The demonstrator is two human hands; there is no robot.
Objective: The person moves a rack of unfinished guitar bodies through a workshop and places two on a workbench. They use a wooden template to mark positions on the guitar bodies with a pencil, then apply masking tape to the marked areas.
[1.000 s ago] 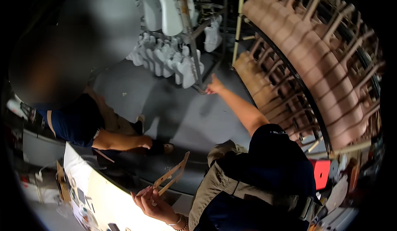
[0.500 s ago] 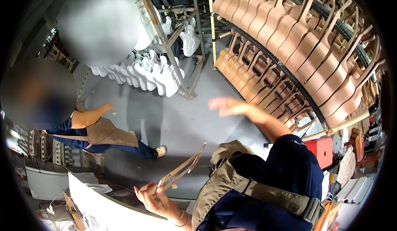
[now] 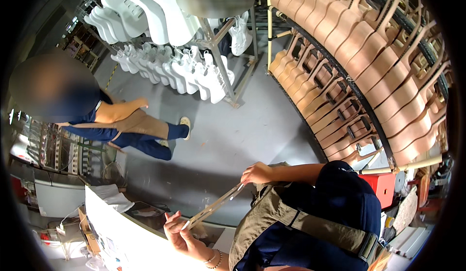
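My left hand [image 3: 182,235], a bracelet at its wrist, pinches the near end of a pair of long thin tan strips [image 3: 212,208] with small white pieces at the ends. Fingers of my right hand [image 3: 257,173] are closed round the far end of the strips. Held between both hands in front of my apron [image 3: 262,217], the strips slant up to the right. What they are made of and what they belong to, I cannot tell.
Unfinished tan guitar-shaped bodies [image 3: 354,72] hang on a curved two-tier rack at right. White ones [image 3: 179,72] hang on a metal rack ahead. A person in a brown apron [image 3: 133,124] stands at left. A white-topped table [image 3: 131,232] lies near my left arm; a red box [image 3: 378,189] sits at right.
My right hand, open and raised over the floor before, has come back and closed on the far end of the strips. The person at left has shifted stance, and the view has turned slightly.
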